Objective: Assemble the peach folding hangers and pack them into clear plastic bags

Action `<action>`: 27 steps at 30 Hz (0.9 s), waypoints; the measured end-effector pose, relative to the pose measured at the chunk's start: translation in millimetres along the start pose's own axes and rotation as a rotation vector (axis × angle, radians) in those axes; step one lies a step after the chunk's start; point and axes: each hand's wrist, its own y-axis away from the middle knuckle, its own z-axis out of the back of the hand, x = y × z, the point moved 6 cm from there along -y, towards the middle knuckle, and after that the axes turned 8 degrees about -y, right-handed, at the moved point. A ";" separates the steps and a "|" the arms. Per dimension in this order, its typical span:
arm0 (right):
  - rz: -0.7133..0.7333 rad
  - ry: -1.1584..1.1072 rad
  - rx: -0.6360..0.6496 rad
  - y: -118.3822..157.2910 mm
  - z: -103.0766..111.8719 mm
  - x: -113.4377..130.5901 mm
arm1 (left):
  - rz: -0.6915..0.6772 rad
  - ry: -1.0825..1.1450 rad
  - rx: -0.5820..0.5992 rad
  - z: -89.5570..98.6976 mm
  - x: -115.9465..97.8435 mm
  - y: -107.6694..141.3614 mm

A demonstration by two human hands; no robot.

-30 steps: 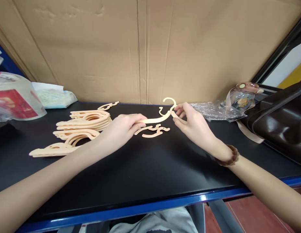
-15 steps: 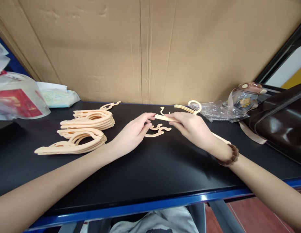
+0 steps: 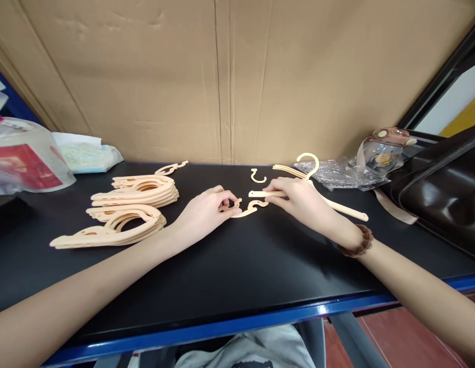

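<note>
Fingers of the left hand are pinching closely on a small clip piece; the right hand is gripping a cream clothes hanger by one arm.
Handling of hanger parts is judged to be in hand, the next move calling for a steady hold on both. The hanger is lying over the black tabletop, its tip pointing toward the left hand. Another clip is lying between the hands, a loose hook beyond. Stacked hangers are resting leftward; plastic wrapping and a dark bag are occupying the right; cardboard is standing behind.
</note>
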 end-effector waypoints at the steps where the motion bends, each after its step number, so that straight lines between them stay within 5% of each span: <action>1: 0.003 -0.009 0.003 0.0 -0.2 0.4 | 0.000 0.007 -0.007 -0.5 0.8 -0.6; 20: -0.074 -0.151 0.067 2.5 -8.1 -7.1 | 0.075 0.360 -0.020 -7.2 4.3 -2.1; 27: -0.086 -0.168 0.063 1.5 -8.7 -7.6 | 0.089 0.133 0.002 -11.8 5.8 -1.9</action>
